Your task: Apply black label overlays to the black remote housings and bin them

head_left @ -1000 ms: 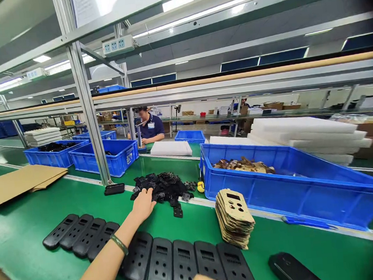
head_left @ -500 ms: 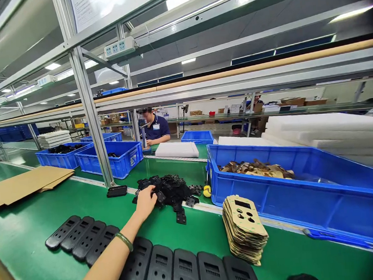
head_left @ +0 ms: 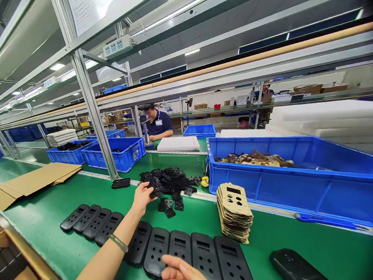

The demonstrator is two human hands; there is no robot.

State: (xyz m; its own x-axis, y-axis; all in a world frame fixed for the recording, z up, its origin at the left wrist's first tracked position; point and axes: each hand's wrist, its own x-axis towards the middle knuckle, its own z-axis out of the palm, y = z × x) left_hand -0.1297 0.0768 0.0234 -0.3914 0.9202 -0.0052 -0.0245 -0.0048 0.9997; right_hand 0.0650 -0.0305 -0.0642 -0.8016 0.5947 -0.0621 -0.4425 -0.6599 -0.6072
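My left hand, a green bangle on its wrist, reaches to the left edge of a pile of small black plates. Its fingers close on a small black plate there, partly hidden. A few loose plates lie just in front of the pile. My right hand is low in the view, half curled with fingers apart and nothing seen in it, over a row of black housings with slots and round holes. More housings continue the row behind my left forearm.
A stack of tan cut-out sheets stands before a large blue bin. A glossy black housing lies front right. Cardboard sheets and an open carton are left. A metal post rises behind; a co-worker sits opposite.
My right hand has come into view from below. My left hand has drawn slightly back toward the pile's left edge, and additional loose plates now lie in front of the pile. The view has shifted.
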